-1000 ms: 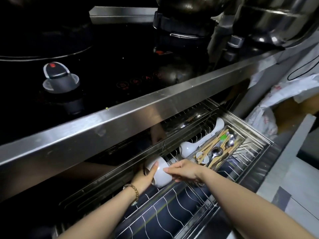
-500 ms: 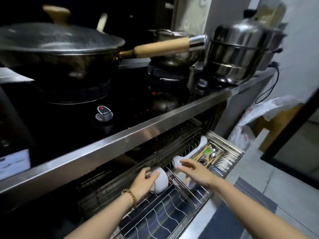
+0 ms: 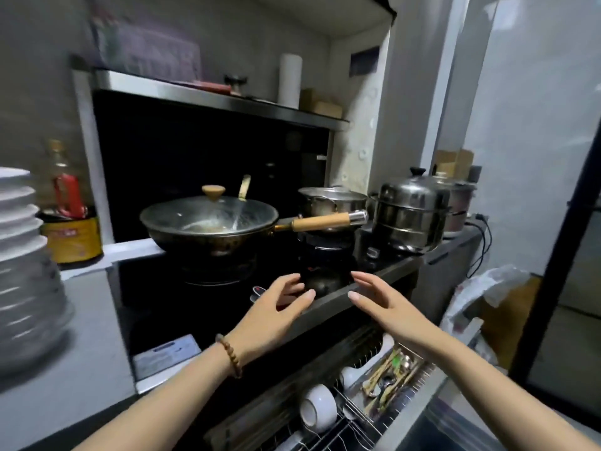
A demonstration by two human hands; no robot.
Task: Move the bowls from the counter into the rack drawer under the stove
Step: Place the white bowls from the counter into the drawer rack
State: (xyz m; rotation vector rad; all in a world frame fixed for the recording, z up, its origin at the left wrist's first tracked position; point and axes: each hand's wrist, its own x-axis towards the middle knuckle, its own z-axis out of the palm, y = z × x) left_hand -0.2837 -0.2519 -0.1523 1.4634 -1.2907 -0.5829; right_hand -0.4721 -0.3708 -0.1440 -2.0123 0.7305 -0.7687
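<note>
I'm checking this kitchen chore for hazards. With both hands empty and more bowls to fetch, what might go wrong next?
1. The stack of bowls at the counter's left edge is tall; lifting several at once may topple it.
2. The rack drawer stands open at leg level, so it may get bumped.
3. The wok handle juts out sideways and may get knocked.

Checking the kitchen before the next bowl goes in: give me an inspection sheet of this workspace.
Surface: grey counter left of the black stove top.
Job's things: white bowl stack on the counter at the left edge; one white bowl on its side in the open rack drawer.
Clutter: lidded wok, steel steamer pot, cutlery tray in the drawer.
Hands: left hand and right hand open, empty, above the stove edge.
Cables: black cord hanging beside the counter's right end.
Surroundings: plastic bag at right.
</note>
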